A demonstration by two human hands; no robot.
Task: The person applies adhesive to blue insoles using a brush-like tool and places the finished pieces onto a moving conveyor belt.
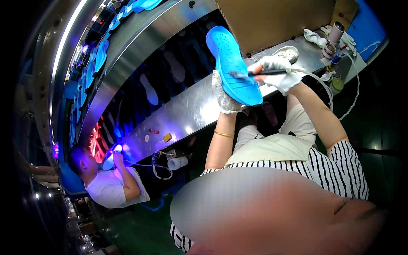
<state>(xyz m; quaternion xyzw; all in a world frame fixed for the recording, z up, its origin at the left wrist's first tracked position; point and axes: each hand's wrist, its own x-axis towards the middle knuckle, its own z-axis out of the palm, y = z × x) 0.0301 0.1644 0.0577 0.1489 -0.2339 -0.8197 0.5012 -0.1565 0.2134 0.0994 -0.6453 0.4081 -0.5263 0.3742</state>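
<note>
A bright blue shoe sole is held up above the metal bench, its dimpled, grooved side showing. My left hand, in a whitish knit glove, grips its edge near the lower end. My right hand, in a white glove with bare fingertips showing, is closed on a brush with a dark handle. The brush tip lies against the sole's surface. From behind the right hand a pale hose runs off to the right. A white clog-like shoe rests on the bench beyond that hand.
Behind the bench a dark rack holds several soles. More blue soles line the curved conveyor. A cardboard box stands at the back. Tape rolls and gloves lie right. At left, a co-worker holds a sole near a bright light.
</note>
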